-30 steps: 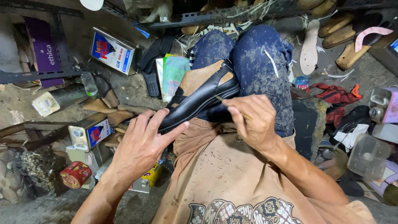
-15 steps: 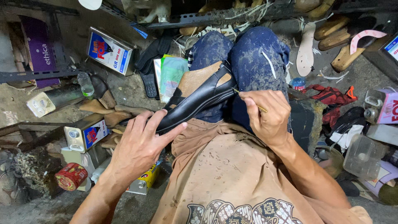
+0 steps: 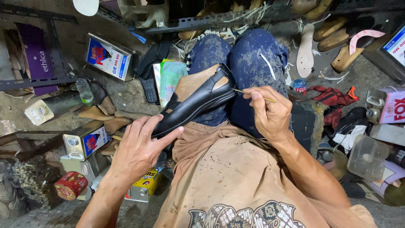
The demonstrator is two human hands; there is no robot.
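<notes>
A black leather shoe (image 3: 198, 103) lies tilted across my lap, its tan insole facing up. My left hand (image 3: 141, 150) grips its toe end from below and the side. My right hand (image 3: 268, 112) holds a thin stick (image 3: 253, 95) like a small brush, whose tip touches the shoe's heel edge. My knees in blue stained trousers (image 3: 253, 59) are beyond the shoe, and a tan apron (image 3: 223, 177) covers my lap.
Rectangular glue tins (image 3: 107, 57) (image 3: 86, 139) stand on the dirty floor at left, with a red round tin (image 3: 69, 185) and a yellow can (image 3: 145, 185). Wooden shoe lasts (image 3: 337, 38), a white insole (image 3: 304, 50), red cloth (image 3: 329, 95) and plastic containers (image 3: 369, 156) crowd the right.
My right hand has shifted rightward off the shoe's middle to its heel end, and the thin stick now shows in its fingers. The left hand keeps its grip on the toe.
</notes>
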